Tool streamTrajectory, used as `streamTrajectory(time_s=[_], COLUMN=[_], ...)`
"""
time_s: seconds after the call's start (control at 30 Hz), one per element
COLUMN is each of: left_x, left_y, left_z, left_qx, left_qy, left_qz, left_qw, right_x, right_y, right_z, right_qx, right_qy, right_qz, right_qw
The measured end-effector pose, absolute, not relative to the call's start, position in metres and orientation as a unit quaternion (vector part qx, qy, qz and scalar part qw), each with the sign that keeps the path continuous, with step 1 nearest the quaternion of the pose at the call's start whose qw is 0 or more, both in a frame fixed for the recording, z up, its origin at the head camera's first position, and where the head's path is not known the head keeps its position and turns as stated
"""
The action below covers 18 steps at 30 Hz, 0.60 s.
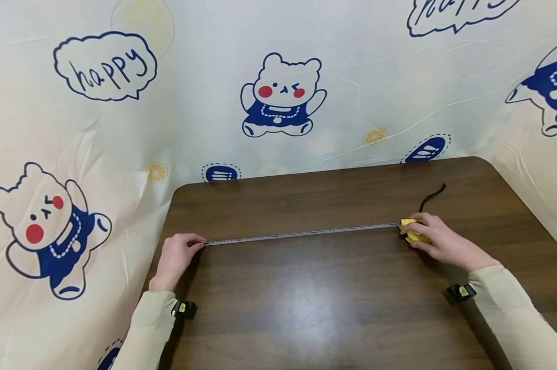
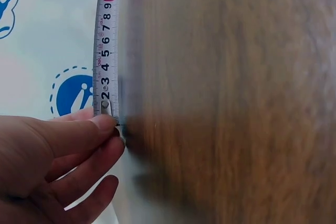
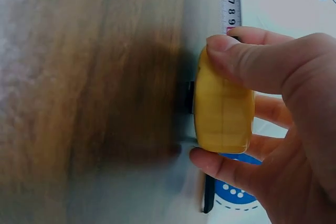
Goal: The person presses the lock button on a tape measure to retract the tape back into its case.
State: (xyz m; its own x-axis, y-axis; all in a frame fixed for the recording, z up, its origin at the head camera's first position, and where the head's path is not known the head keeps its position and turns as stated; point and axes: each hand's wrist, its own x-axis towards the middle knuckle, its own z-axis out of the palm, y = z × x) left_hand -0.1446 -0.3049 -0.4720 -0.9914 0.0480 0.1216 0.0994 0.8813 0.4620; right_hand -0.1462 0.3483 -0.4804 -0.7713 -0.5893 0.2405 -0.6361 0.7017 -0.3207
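Observation:
A yellow tape measure (image 1: 409, 224) sits in my right hand (image 1: 437, 240), whose thumb and fingers grip the sides of its case; the right wrist view shows the yellow case (image 3: 223, 108) up close. From it the white blade (image 1: 301, 234) runs out leftward, nearly straight, across the table. My left hand (image 1: 178, 257) pinches the blade's free end between thumb and fingers. In the left wrist view the thumb covers the end of the blade (image 2: 106, 40), with the numbers from 2 upward showing. A black strap (image 1: 432, 197) trails from the case toward the back of the table.
Under both hands lies a dark brown wooden table (image 1: 315, 308) with rounded back corners. A pale cloth (image 1: 204, 103) printed with bears and "happy" bubbles hangs behind it and along the sides. A small black device is worn on each wrist.

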Motion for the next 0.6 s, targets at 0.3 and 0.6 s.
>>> streamTrajectory(time_s=[0.3, 0.6], left_x=[-0.1462, -0.1450], left_y=[-0.3084, -0.3109], left_z=[-0.4663, -0.4650], left_qx=[-0.043, -0.045], left_qy=[-0.966, -0.968], left_qz=[-0.245, -0.241], left_qw=[0.071, 0.058], right_x=[-0.1446, -0.1460], right_y=[0.3443, 0.3424], right_z=[-0.4736, -0.4740], right_qx=[0.327, 0.327], right_qy=[-0.920, -0.921], right_qz=[0.199, 0.197], right_qw=[0.080, 0.080])
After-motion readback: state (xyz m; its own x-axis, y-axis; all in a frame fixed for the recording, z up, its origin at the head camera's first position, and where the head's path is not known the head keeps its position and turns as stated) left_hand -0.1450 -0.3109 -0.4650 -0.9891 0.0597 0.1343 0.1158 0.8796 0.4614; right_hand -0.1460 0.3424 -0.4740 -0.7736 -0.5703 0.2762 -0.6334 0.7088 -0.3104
